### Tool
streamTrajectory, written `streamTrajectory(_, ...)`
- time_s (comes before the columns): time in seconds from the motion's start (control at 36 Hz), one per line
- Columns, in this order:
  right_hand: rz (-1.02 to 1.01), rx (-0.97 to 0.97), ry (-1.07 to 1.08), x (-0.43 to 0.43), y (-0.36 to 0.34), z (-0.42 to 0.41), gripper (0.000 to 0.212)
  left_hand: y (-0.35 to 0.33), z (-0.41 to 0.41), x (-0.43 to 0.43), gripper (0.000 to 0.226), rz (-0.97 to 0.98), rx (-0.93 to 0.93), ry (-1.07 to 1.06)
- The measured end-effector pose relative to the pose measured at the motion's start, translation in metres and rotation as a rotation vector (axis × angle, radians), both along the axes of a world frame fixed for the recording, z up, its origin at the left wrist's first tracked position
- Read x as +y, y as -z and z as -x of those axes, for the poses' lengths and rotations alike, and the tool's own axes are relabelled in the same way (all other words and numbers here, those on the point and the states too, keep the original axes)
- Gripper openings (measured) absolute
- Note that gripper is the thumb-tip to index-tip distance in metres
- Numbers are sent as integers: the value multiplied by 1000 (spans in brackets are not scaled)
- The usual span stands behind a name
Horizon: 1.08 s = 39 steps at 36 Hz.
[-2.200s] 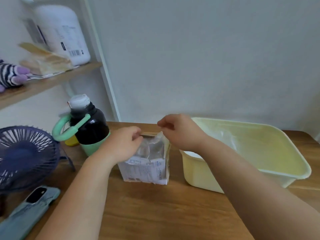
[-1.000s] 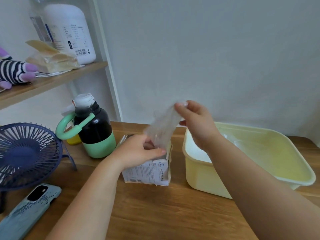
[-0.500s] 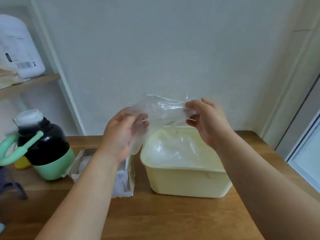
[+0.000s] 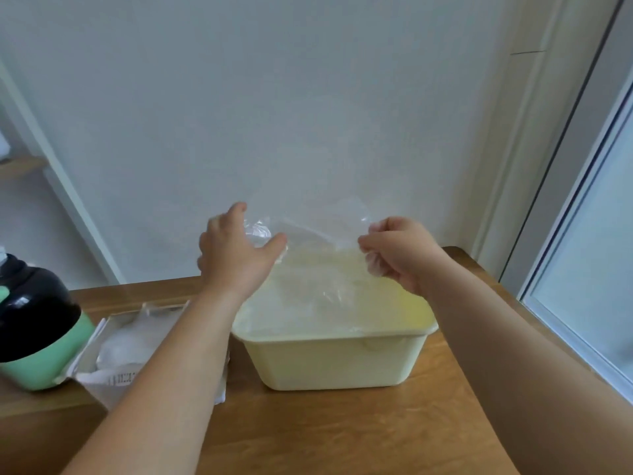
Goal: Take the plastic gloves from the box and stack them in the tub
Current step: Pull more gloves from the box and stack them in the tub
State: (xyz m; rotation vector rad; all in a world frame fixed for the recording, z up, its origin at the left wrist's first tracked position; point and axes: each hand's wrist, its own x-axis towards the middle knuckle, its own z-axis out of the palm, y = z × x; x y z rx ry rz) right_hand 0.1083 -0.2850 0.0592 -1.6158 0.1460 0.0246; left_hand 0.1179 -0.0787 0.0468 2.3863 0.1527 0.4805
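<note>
Compared with half a second earlier, both hands have been drawn further apart, and the clear plastic glove (image 4: 308, 231) is now stretched wide between them, above the pale yellow tub (image 4: 335, 358). On the left hand (image 4: 236, 255), the fingers are spread, with the thumb out to the side; the glove's edge appears to lie against the far side of the palm, though the exact point of hold is hidden by the hand itself. On the right hand (image 4: 397, 252), the fingers are curled and pinched on the glove's other edge. Being transparent, the glove is hard to trace against the grey wall, and its lower edge cannot be told apart from the filmy plastic lying inside the tub. The tub is set on a wooden table (image 4: 325, 437). Just to its left stands the opened glove box (image 4: 123, 347), partly covered by the left forearm, its print too blurred to be read; more clear plastic is seen inside. At the far left edge, a black and green bottle (image 4: 34, 330) is cut off by the frame.
</note>
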Motion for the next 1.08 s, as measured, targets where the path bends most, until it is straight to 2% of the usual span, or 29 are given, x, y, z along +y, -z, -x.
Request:
streamTrajectory(0.06, 169, 34, 32, 0, 7, -4, 17, -2, 10, -3, 64, -195, -205, 75)
streamTrajectory(0.08, 252, 59, 33, 0, 11, -6, 18, -1, 12, -5, 63, -274, -245, 172)
streamTrajectory(0.11, 347, 87, 25, 1, 14, -7, 19, 0, 13, -7, 63, -336, -207, 285)
streamTrajectory(0.19, 718, 117, -13, 4, 19, -4, 22, 8, 12, -15, 64, -489, 179, 515)
streamTrajectory(0.25, 920, 95, -32, 5, 21, -1, 29, 16, 9, -20, 67, -547, 385, 551)
streamTrajectory(0.39, 1230, 26, -92, 3, 27, 4, 54, 28, 0, -27, 76, -668, 600, 579)
streamTrajectory(0.47, 1447, -207, -156, 6, 26, 5, 67, 28, -1, -33, 69, -701, 674, 608)
streamTrajectory(0.56, 1455, -380, -240, 12, 20, 4, 60, 30, -3, -35, 59, -691, 732, 614)
streamTrajectory(0.61, 1410, -346, -333, 17, 17, 5, 49, 33, -4, -33, 55, -669, 771, 620)
streamTrajectory(0.69, 1356, -86, -533, 22, 20, 3, 44, 34, -3, -32, 55, -638, 795, 633)
streamTrajectory(0.78, 1423, 269, -756, 21, 30, -3, 71, 34, -3, -31, 54, -642, 796, 686)
streamTrajectory(0.83, 1458, 396, -817, 21, 35, -5, 77, 35, -4, -29, 56, -636, 808, 690)
streamTrajectory(0.94, 1439, 422, -773, 21, 36, -7, 78, 35, -3, -28, 55, -610, 767, 683)
streamTrajectory(1.08, 1379, 195, -523, 20, 25, -1, 62, 20, 3, -13, 45, -463, 514, 591)
